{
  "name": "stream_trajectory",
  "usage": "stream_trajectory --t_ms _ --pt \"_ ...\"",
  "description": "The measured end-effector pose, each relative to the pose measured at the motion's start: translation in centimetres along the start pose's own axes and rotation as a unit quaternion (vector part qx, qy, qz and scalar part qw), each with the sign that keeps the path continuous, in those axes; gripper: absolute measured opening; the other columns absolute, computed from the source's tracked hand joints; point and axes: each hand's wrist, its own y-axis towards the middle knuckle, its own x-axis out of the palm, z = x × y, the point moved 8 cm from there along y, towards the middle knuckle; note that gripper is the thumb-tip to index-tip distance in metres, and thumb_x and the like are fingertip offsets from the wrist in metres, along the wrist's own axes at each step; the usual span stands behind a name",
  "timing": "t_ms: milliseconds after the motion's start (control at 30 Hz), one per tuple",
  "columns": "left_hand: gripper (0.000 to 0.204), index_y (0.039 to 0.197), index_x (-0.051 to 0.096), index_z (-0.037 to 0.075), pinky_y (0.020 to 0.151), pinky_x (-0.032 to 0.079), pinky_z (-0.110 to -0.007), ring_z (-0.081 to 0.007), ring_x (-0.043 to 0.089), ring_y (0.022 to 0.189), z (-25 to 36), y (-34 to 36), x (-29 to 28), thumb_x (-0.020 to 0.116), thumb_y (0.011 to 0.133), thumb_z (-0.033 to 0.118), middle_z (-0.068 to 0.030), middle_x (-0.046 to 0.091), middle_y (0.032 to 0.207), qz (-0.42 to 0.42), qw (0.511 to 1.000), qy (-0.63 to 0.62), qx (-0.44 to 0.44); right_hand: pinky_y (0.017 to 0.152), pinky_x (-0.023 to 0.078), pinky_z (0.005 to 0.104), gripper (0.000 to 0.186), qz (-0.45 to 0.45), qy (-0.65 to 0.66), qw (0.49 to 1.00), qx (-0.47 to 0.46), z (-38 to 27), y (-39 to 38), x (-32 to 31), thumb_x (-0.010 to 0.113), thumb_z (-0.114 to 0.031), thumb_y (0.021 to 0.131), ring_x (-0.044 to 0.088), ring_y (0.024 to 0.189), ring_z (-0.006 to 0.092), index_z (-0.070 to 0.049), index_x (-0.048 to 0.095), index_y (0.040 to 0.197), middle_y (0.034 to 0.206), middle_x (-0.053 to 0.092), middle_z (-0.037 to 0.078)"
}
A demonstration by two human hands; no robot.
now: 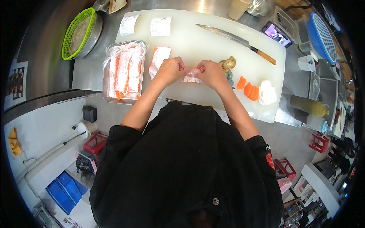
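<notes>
Between my two hands a short piece of salmon (191,76), pale and silvery with orange along its edge, lies on the white cutting board (182,41). My left hand (172,71) pinches its left end, and my right hand (211,73) pinches its right end. A larger salmon piece (160,60) rests just left of my left hand. Right of my right hand are a brownish, lumpy item (227,64) and a bluish-grey cloth-like bundle (229,78). Orange salmon slices (251,91) lie beside a white mound (267,93), perhaps shredded radish.
A long knife (235,40) with a wooden handle lies across the board's far side. Two paper slips (161,27) are at the back left. A metal tray (124,72) of plastic-wrapped salmon stands left; a phone (276,34) sits at the far right corner. Squeeze bottles (308,106) lie right.
</notes>
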Motion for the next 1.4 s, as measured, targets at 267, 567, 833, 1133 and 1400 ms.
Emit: stream_trajectory --t_ms 267,567,833,1133,1400 --pt "0.031 0.106 0.076 0.004 0.08 0.058 -0.035 -0.0245 0.074 0.086 0.0 -0.4 0.2 0.08 0.082 0.023 -0.0124 0.076 0.093 -0.014 1.0 -0.001 0.016 0.08 0.059 0.0389 0.034 -0.028 0.035 0.999 0.006 -0.2 0.4 0.4 0.083 -0.021 0.074 0.075 0.082 0.0333 0.001 0.077 0.099 0.087 0.075 0.02" --pt "0.032 0.102 0.076 0.001 0.082 0.057 -0.04 -0.0302 0.073 0.088 0.0 -0.2 0.7 0.081 0.079 0.022 -0.0155 0.075 0.093 -0.019 0.999 -0.04 0.017 0.077 0.058 0.0332 0.035 -0.07 0.054 0.996 0.021 -0.2 1.0 1.4 0.085 -0.019 0.076 0.075 0.085 0.0237 -0.002 0.076 0.105 0.095 0.077 0.017" --pt "0.034 0.106 0.077 0.008 0.08 0.055 -0.04 -0.031 0.07 0.086 0.8 -0.3 0.7 0.085 0.075 0.02 -0.0143 0.073 0.093 -0.006 0.991 -0.012 0.133 0.079 0.058 0.0363 0.029 -0.087 0.061 0.993 -0.042 -0.8 0.2 0.9 0.08 -0.015 0.081 0.075 0.088 0.0262 -0.004 0.075 0.107 0.098 0.076 0.016" --pt "0.027 0.102 0.079 0.01 0.071 0.053 -0.035 -0.0227 0.065 0.078 0.6 -0.1 1.3 0.084 0.079 0.021 -0.0091 0.069 0.088 0.042 0.983 -0.042 0.172 0.081 0.058 0.0402 0.02 -0.032 -0.015 0.996 -0.082 -1.5 -0.2 -0.2 0.075 -0.013 0.083 0.073 0.09 0.0328 -0.004 0.074 0.101 0.092 0.075 0.017" --pt "0.029 0.104 0.079 0.012 0.072 0.055 -0.035 -0.0235 0.068 0.077 -0.2 -0.1 1.1 0.085 0.076 0.02 -0.0099 0.072 0.089 0.019 0.982 -0.106 0.156 0.084 0.059 0.0382 0.022 -0.049 0.076 0.992 -0.09 -0.9 -0.1 -0.3 0.072 -0.003 0.084 0.074 0.092 0.0304 -0.002 0.069 0.106 0.098 0.075 0.017"
